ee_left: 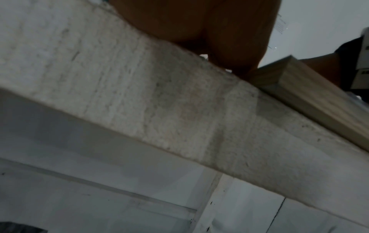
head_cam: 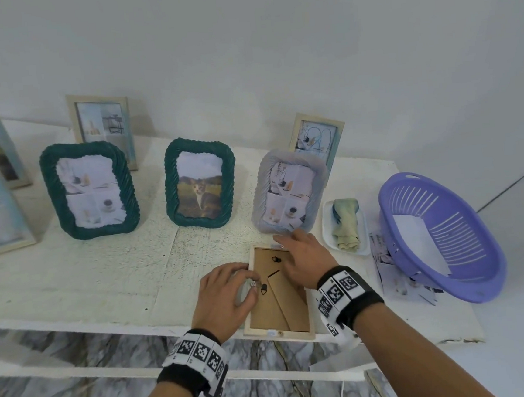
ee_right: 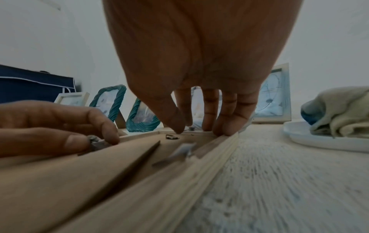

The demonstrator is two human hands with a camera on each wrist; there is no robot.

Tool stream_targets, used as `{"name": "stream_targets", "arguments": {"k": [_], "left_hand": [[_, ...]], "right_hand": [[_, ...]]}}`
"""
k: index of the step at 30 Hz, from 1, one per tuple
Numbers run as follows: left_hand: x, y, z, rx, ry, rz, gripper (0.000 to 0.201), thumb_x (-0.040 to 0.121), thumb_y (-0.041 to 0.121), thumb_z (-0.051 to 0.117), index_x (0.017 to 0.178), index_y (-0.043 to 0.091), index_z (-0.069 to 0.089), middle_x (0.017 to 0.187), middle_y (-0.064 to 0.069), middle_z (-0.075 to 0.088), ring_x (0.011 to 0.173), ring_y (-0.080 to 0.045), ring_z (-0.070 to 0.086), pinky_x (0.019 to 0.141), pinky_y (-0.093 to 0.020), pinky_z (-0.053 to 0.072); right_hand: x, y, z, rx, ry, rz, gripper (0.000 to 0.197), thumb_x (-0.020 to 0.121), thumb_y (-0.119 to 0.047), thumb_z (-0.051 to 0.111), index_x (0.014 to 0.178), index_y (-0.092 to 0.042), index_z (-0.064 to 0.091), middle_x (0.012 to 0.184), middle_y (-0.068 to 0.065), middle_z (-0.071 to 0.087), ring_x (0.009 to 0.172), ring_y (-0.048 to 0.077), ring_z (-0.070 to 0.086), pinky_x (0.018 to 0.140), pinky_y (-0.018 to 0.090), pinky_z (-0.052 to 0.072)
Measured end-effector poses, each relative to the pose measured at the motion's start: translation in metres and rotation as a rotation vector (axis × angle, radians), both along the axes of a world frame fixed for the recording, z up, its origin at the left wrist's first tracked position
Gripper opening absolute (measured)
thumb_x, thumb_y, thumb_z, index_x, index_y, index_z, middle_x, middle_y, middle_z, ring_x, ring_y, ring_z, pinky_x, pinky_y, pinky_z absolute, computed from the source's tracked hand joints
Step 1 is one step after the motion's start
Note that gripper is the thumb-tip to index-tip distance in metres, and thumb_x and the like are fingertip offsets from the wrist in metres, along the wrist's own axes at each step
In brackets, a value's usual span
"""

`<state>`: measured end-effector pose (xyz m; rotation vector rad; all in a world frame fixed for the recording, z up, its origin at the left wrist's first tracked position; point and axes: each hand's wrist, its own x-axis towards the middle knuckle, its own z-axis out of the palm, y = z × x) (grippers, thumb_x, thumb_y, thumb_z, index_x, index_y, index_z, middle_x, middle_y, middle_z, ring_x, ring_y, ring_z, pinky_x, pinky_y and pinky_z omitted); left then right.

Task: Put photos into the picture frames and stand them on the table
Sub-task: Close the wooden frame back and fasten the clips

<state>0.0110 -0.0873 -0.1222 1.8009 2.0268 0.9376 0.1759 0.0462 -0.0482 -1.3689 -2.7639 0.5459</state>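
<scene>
A light wooden picture frame (head_cam: 278, 332) lies face down near the table's front edge, its brown backing board (head_cam: 273, 311) and folded stand facing up. My left hand (head_cam: 226, 291) sits at the frame's left side, thumb and forefinger pinching a small metal tab (head_cam: 253, 283) on the backing. In the right wrist view the same tab (ee_right: 93, 139) shows between those fingers. My right hand (head_cam: 304, 258) rests on the frame's far right corner with straight fingertips (ee_right: 225, 130) pressing the rim. The left wrist view shows only my palm (ee_left: 199, 31), the frame's corner (ee_left: 279, 82) and the table edge (ee_left: 159, 110).
Behind stand two green frames (head_cam: 90, 189) (head_cam: 200, 183), a grey frame (head_cam: 288, 192) just beyond my right hand, and several wooden frames. At the right are a white tray (head_cam: 327, 233) with a cloth, a purple basket (head_cam: 441, 236) and loose photos (head_cam: 390, 269).
</scene>
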Motion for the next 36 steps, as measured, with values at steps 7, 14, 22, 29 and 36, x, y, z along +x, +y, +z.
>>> {"name": "stream_targets", "arguments": {"k": [7,14,22,29,36], "left_hand": [[0.001,0.0,0.0,0.02,-0.001,0.013,0.02,0.087,0.047,0.048,0.102,0.043,0.062,0.12,0.021,0.054,0.117,-0.003,0.044,0.094,-0.031,0.033],[0.001,0.001,-0.001,0.018,0.012,0.016,0.02,0.087,0.048,0.048,0.101,0.043,0.062,0.12,0.02,0.055,0.118,-0.002,0.043,0.094,-0.028,0.029],[0.0,0.002,-0.001,0.026,0.021,0.024,0.019,0.086,0.047,0.05,0.101,0.043,0.062,0.119,0.021,0.055,0.117,-0.003,0.045,0.093,-0.03,0.032],[0.0,0.002,-0.001,0.018,0.038,0.019,0.02,0.088,0.048,0.048,0.103,0.044,0.062,0.119,0.021,0.055,0.117,-0.003,0.045,0.093,-0.029,0.031],[0.001,0.001,0.001,0.016,0.041,0.025,0.024,0.087,0.05,0.047,0.104,0.043,0.063,0.121,0.021,0.055,0.117,-0.004,0.045,0.093,-0.025,0.027]], "right_hand": [[-0.003,0.011,-0.008,-0.001,0.019,0.076,0.043,0.091,-0.01,0.049,0.133,-0.018,0.056,0.118,0.013,0.048,0.105,0.032,0.051,0.088,0.033,0.043],[0.006,0.022,0.004,-0.028,-0.056,0.224,0.045,0.095,-0.007,0.043,0.136,-0.02,0.054,0.112,0.011,0.051,0.099,0.027,0.053,0.086,0.035,0.044],[0.015,0.023,0.007,-0.067,0.046,0.233,0.043,0.093,-0.006,0.044,0.131,-0.02,0.059,0.11,0.01,0.057,0.098,0.026,0.056,0.087,0.036,0.047],[0.029,-0.025,0.006,-0.028,0.21,0.015,0.051,0.094,-0.022,0.052,0.144,-0.022,0.04,0.122,0.006,0.052,0.11,0.022,0.049,0.093,0.032,0.044],[0.039,-0.099,-0.013,-0.202,0.159,-0.086,0.077,0.084,-0.053,0.057,0.149,-0.039,0.019,0.161,0.002,-0.005,0.147,0.022,-0.01,0.118,0.039,0.013]]}}
